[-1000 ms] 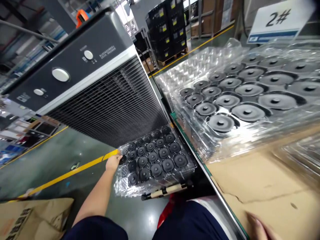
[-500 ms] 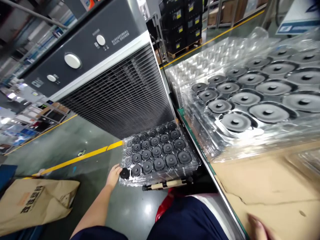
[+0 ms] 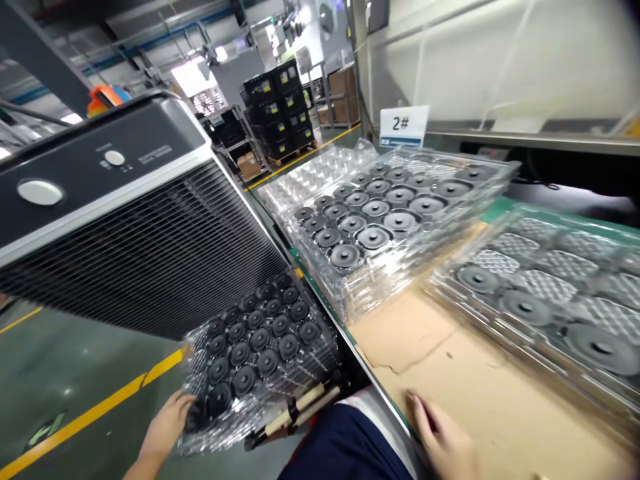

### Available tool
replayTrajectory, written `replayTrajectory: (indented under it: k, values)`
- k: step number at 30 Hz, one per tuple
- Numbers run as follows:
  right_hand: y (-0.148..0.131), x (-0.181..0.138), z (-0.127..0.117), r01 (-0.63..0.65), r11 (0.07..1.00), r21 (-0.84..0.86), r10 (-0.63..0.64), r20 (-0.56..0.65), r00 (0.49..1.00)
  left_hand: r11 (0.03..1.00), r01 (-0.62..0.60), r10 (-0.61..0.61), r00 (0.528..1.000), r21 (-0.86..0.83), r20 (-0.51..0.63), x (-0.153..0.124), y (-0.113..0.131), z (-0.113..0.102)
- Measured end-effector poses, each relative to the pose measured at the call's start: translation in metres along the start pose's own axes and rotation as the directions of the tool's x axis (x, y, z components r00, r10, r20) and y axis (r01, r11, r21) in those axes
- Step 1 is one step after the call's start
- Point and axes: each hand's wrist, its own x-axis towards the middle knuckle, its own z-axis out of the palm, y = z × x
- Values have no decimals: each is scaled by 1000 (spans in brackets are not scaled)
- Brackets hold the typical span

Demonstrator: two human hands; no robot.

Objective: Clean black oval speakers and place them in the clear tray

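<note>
The black discs look like matt plastic or rubber; their tray is clear, glossy plastic. The brown cardboard looks dull (though cracked), the green floor smooth and shiny.

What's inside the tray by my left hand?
Rows of black discs sit in the tray; your left hand is at the corner disc. Whatever lies directly under the discs is covered.

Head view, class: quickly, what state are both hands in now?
Left hand: fingers at a black disc; whether it grips cannot be told.
Right hand: loosely curled at the cardboard, nothing seen in it.
</note>
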Motion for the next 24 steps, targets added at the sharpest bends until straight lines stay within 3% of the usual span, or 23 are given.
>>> replayTrajectory:
  k: [4, 9, 12, 16, 18, 21, 24]
  values:
    - [-7, 1, -1, 19, 1000, -14, -20, -40, 999, 992, -126, 126, 991, -8, -41, 47, 55, -35]
    - [-15, 7, -7, 62, 998, -26, -64, -88, 994, 933, -349, 342, 935, -85, -89, 90, 173, -85]
    - [-20, 9, -8, 62, 997, -50, -69, -156, 985, 858, -493, 472, 867, -142, -159, 101, 247, -103]
    - [-25, 11, -7, 84, 992, -93, -104, -228, 968, 678, -705, 640, 705, -207, -306, 126, 342, -117]
    - [-26, 12, -6, 106, 988, -115, -131, -245, 961, 593, -768, 696, 639, -242, -327, 146, 387, -122]
    - [-25, 12, -5, 117, 984, -138, -151, -268, 951, 539, -791, 747, 607, -289, -269, 180, 449, -123]
    - [-24, 13, -2, 122, 982, -144, -161, -300, 940, 564, -776, 770, 618, -281, -161, 210, 500, -117]
